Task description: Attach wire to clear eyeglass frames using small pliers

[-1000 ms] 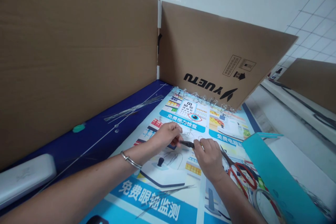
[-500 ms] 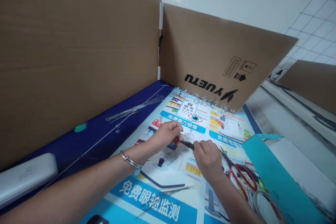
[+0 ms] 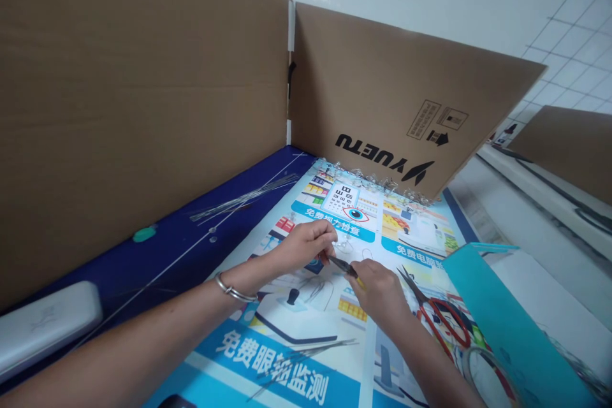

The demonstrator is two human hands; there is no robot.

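My left hand (image 3: 315, 243), with a silver bangle at its wrist, is closed in a pinch on what looks like a thin wire, mostly hidden by the fingers. My right hand (image 3: 380, 290) is wrapped round pliers (image 3: 341, 264) with dark jaws and a yellow handle. The jaw tips reach the left fingertips; their exact grip on the wire is too small to tell. Just beyond the fingers shows a small clear piece (image 3: 343, 245). Red-handled scissors (image 3: 444, 322) lie to the right of my right hand.
Cut wires (image 3: 306, 352) lie on the printed poster (image 3: 344, 366). A wire bundle (image 3: 243, 196) rests at the left, near a green lump (image 3: 144, 234) and a white case (image 3: 48, 325). Several clear bent pieces (image 3: 377, 182) line the cardboard wall (image 3: 406, 89). A teal box (image 3: 516, 325) and tape roll (image 3: 485, 370) stand right.
The right hand has shifted slightly down and right along with the pliers, so more of the yellow handle shows. My left hand has stayed nearly in place, still pinched.
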